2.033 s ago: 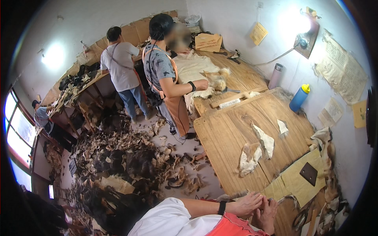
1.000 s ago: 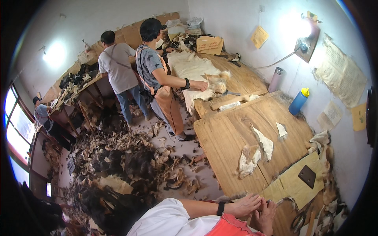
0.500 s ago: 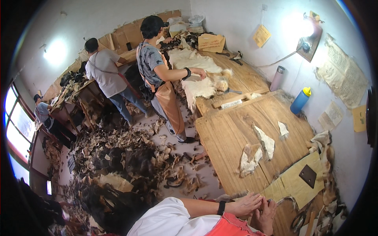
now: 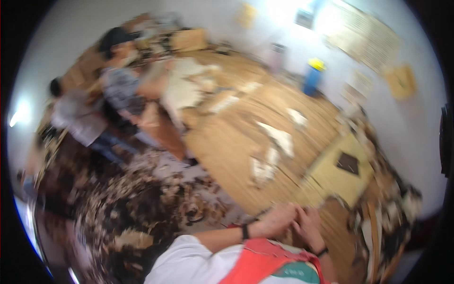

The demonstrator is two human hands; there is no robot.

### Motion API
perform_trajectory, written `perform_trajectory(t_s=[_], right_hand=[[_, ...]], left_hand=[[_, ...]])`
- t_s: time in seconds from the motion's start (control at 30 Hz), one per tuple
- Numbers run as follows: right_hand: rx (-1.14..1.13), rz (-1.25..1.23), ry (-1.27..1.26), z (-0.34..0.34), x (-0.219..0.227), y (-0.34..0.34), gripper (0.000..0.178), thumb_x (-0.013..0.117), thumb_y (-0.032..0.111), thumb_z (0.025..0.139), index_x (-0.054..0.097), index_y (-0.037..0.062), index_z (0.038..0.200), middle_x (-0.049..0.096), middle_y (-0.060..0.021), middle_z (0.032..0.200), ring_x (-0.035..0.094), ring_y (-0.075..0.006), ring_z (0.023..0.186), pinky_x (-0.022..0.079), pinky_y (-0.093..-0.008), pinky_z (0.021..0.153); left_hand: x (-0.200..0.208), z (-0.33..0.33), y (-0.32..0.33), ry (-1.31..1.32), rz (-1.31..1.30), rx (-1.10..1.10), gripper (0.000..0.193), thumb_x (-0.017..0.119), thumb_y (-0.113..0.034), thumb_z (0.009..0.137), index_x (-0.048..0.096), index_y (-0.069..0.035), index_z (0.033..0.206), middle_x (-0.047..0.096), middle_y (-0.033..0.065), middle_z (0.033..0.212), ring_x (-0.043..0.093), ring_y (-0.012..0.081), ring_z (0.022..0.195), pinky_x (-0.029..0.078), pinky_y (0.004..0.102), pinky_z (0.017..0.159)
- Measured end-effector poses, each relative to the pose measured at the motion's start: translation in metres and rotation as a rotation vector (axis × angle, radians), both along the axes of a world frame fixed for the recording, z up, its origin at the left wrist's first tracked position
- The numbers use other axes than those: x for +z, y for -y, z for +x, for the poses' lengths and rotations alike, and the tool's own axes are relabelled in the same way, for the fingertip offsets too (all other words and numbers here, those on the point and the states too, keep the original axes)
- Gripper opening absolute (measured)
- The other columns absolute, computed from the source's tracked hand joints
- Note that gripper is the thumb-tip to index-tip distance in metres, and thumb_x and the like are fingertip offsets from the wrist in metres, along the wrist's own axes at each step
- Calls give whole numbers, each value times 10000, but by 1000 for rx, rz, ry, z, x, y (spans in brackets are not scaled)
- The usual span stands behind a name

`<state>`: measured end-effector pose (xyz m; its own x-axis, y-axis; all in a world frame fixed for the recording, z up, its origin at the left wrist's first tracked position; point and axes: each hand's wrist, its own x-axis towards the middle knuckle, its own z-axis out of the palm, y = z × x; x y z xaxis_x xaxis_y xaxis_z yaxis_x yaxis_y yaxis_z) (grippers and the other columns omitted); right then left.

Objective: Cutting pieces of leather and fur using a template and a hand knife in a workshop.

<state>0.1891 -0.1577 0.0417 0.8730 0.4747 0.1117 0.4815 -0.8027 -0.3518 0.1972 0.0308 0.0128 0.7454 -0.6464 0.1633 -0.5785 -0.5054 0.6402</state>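
Observation:
My left hand and my right hand meet at the table's near edge, in front of the red apron. Both look closed, with curled fingers pressed toward each other; motion blurs them, and anything between them is hidden. Just beyond lies a flat yellowish sheet with a dark brown square piece on it. Pale scraps of hide, one large, one lower and one small, rest on the wooden table.
At the table's far end, a person in a patterned shirt leans over a pale hide. Another person stands farther left. A blue bottle with a yellow cap stands by the wall. Fur scraps cover the floor at left.
The view has swung, so the table and people sit farther left. My hands have risen a little, and their fingers look more curled. The person in the patterned shirt bends farther over the hide.

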Motion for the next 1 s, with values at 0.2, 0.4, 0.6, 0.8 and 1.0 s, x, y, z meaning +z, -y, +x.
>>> perform_trajectory(t_s=[0.2, 0.4, 0.6, 0.8, 1.0], right_hand=[[12, 34, 64, 4, 3, -15, 568, 720, 275, 787, 564, 52, 1286, 583, -176, 1140, 546, -342, 1073, 434, -440, 956], [-83, 256, -13, 3, 18, 39, 451, 672, 269, 854, 585, 36, 1230, 598, -192, 1131, 573, -355, 1044, 463, -449, 913], [-794, 6, -26, 15, 35, 171, 282, 593, 195, 904, 588, 28, 1131, 598, -201, 1071, 594, -384, 987, 495, -473, 831], [-1078, -251, -44, -56, 26, 240, 371, 559, 43, 854, 538, -43, 1214, 587, -243, 1090, 565, -413, 1062, 484, -475, 892], [-1031, -311, -132, -118, 0, 243, 370, 507, 6, 866, 544, -26, 1233, 585, -204, 1114, 550, -382, 1104, 472, -467, 914]], left_hand=[[23, -7, -29, 248, 353, 1, 753, 697, -404, 821, 443, -1, 1405, 427, 206, 1458, 388, 361, 1359, 337, 511, 1078], [34, -10, -15, 252, 452, -45, 752, 685, -424, 834, 438, -15, 1415, 408, 205, 1475, 374, 363, 1375, 314, 520, 1095], [30, -17, -12, 210, 444, -9, 754, 697, -398, 829, 427, -32, 1430, 388, 196, 1498, 346, 367, 1401, 297, 542, 1107], [50, -24, -4, 132, 472, 23, 758, 690, -383, 843, 402, -36, 1453, 358, 207, 1518, 311, 384, 1423, 273, 559, 1125], [76, -13, 22, 92, 487, 56, 770, 669, -406, 860, 376, -28, 1463, 312, 218, 1538, 288, 389, 1434, 269, 548, 1136]])
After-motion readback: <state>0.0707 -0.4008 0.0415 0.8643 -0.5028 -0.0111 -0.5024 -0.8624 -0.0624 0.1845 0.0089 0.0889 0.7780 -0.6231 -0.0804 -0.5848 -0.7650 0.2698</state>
